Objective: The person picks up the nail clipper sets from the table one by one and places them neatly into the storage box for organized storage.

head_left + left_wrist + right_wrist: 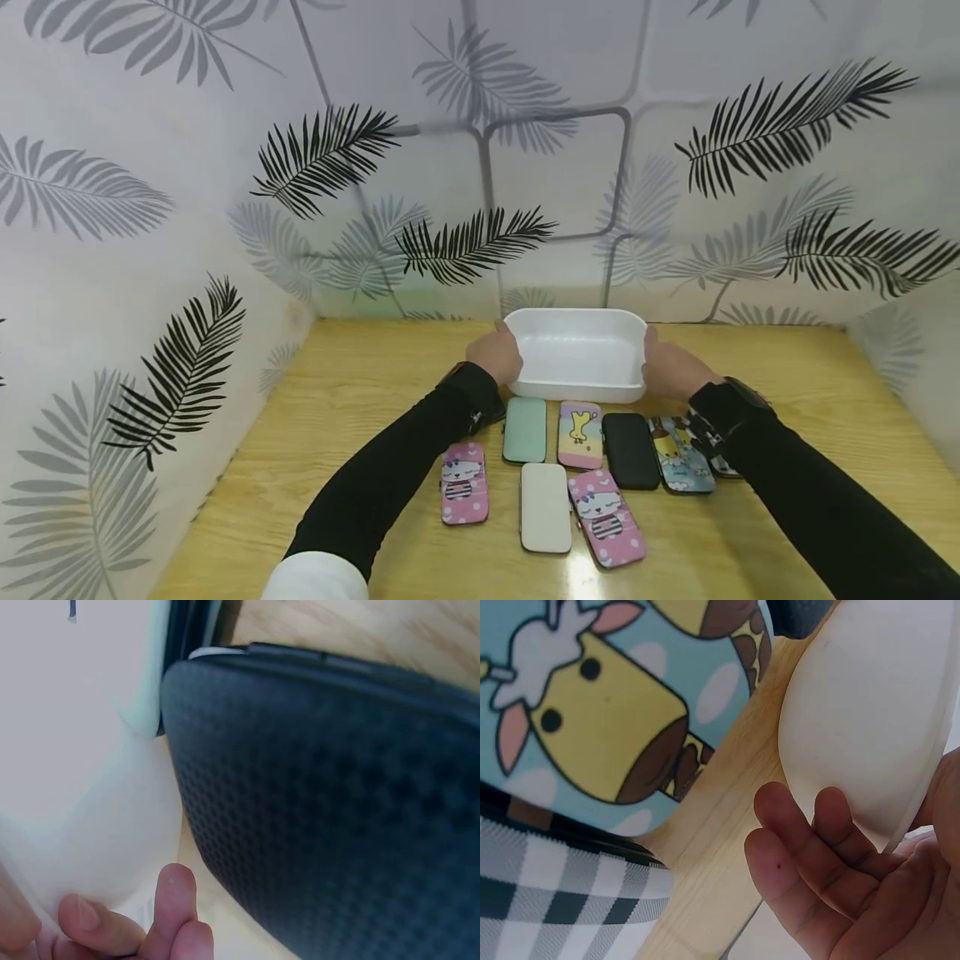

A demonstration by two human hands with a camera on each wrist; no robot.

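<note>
A white plastic basin (577, 354) with rounded corners sits near the back of the wooden table, held at both ends. My left hand (497, 354) grips its left end, and my right hand (673, 367) grips the right end, thumb at the rim. In the right wrist view, the fingers (802, 862) bend against the outside of the white wall. Directly before the basin lie a mint-green case (525, 429), a pastel giraffe case (580, 433) and a black case (632, 450). A blue giraffe case (684, 458) lies below my right wrist, partly over a checked case (570, 900).
Closer to me are a cream case (545, 508) and two pink cat cases (465, 483), one on either side of it. A leaf-patterned cloth (525, 167) hangs behind the table (360, 358). A dark dimpled case (322, 795) fills much of the left wrist view.
</note>
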